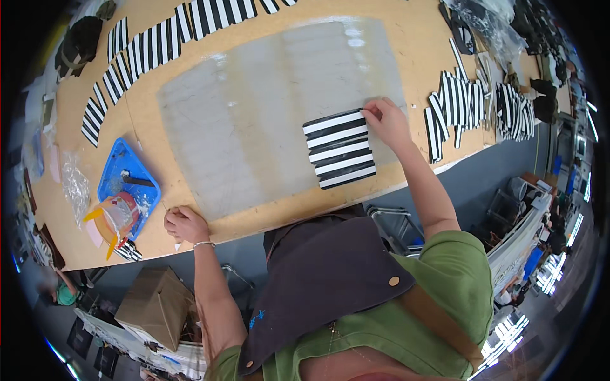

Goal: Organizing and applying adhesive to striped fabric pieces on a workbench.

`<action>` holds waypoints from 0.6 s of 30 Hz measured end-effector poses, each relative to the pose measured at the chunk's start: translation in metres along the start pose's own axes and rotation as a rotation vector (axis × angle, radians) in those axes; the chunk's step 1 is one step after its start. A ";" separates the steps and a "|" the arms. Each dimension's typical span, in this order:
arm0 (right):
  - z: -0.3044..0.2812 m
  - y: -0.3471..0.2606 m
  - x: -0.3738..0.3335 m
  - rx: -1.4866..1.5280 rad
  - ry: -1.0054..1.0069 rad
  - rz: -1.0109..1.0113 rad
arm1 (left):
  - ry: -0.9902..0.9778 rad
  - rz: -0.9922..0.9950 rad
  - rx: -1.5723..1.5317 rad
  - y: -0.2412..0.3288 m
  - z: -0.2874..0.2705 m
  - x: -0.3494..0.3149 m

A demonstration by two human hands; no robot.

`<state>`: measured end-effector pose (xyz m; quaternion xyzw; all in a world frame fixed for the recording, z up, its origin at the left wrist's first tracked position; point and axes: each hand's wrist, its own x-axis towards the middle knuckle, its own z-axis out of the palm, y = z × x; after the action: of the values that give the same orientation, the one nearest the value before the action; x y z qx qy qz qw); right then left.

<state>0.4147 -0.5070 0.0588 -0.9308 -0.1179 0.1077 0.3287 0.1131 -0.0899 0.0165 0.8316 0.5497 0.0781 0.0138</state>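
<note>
Several black-and-white striped strips (pixel 340 149) lie one below another on the grey mat (pixel 254 114), toward its right near side. My right hand (pixel 385 120) pinches the right end of the topmost strip between thumb and fingers. At the table's near edge, on the left, rests my left hand (pixel 186 223) with its fingers curled in; whatever they may hold is hidden. A tiny white piece (pixel 177 246) shows just below that hand.
Left of the mat, a blue tray (pixel 150 206) holds a dark-handled tool, beside a tub (pixel 121 216) with yellow-handled tools. Striped pieces (pixel 152 47) form an arc at the far left; more striped strips (pixel 459 98) pile up at the right. Clear plastic (pixel 75 187) lies left.
</note>
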 end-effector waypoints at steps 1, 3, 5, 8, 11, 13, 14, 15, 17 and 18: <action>0.001 -0.001 0.001 -0.019 0.005 0.006 | 0.011 0.002 -0.008 -0.001 0.002 0.000; 0.002 -0.002 0.002 -0.038 0.012 0.006 | 0.023 0.002 -0.014 -0.003 0.004 0.002; 0.005 -0.001 0.002 -0.058 0.013 0.005 | 0.026 -0.010 -0.016 -0.005 0.006 0.003; 0.008 0.001 0.004 0.006 0.046 0.001 | 0.018 -0.008 -0.017 -0.001 0.004 0.003; 0.007 0.001 0.008 -0.094 0.001 0.002 | 0.056 0.004 -0.012 -0.001 0.008 0.003; 0.005 -0.004 0.012 -0.153 -0.045 -0.023 | 0.059 -0.004 -0.003 -0.005 0.008 0.004; 0.006 -0.003 0.012 -0.152 -0.047 -0.023 | 0.061 -0.008 0.004 -0.006 0.008 0.004; 0.006 -0.002 0.013 -0.184 -0.039 -0.080 | 0.060 -0.007 0.002 -0.004 0.009 0.003; 0.004 0.000 0.011 -0.218 -0.030 -0.134 | 0.044 -0.022 0.022 0.000 0.008 0.003; 0.001 -0.001 0.010 -0.179 -0.068 -0.160 | 0.045 -0.024 0.022 -0.001 0.008 0.003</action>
<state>0.4236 -0.5033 0.0576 -0.9399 -0.2122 0.1017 0.2475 0.1139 -0.0863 0.0087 0.8231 0.5606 0.0907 -0.0070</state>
